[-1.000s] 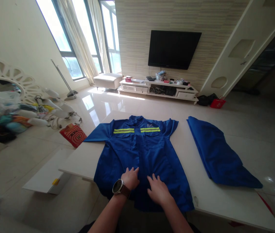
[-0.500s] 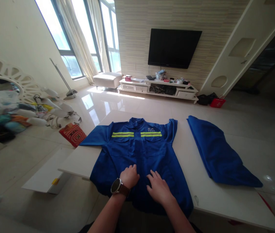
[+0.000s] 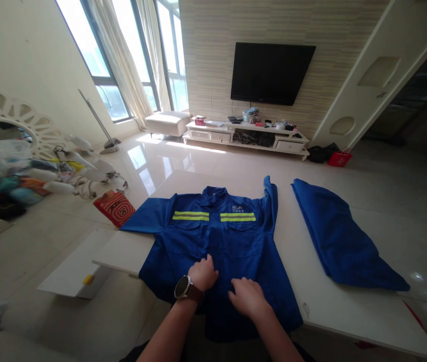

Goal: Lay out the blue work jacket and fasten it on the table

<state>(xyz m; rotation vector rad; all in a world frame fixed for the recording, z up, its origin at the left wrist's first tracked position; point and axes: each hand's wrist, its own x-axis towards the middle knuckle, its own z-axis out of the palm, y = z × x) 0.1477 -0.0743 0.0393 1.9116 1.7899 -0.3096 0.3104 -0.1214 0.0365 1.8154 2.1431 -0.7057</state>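
Note:
A blue work jacket (image 3: 213, 236) with yellow-and-grey reflective strips across the chest lies front up, its collar at the far side. Its lower edge hangs over the near edge of the white table (image 3: 322, 301). My left hand (image 3: 202, 274), a watch on its wrist, is closed on the jacket's front, left of the centre placket. To the right of the placket, my right hand (image 3: 249, 296) has its fingers curled into the cloth. One sleeve spreads out to the left; the other is bunched and points away on the right.
A folded blue garment (image 3: 345, 236) lies on the table's right part. Left of the table are a red bag (image 3: 114, 208) and a low white box (image 3: 70, 266) on the floor. Further back stand a TV cabinet (image 3: 247, 136) and a stool (image 3: 167, 124).
The jacket's chest and collar have slid a little toward me. My right fingers were spread and are now curled in. The right sleeve's end sticks up further.

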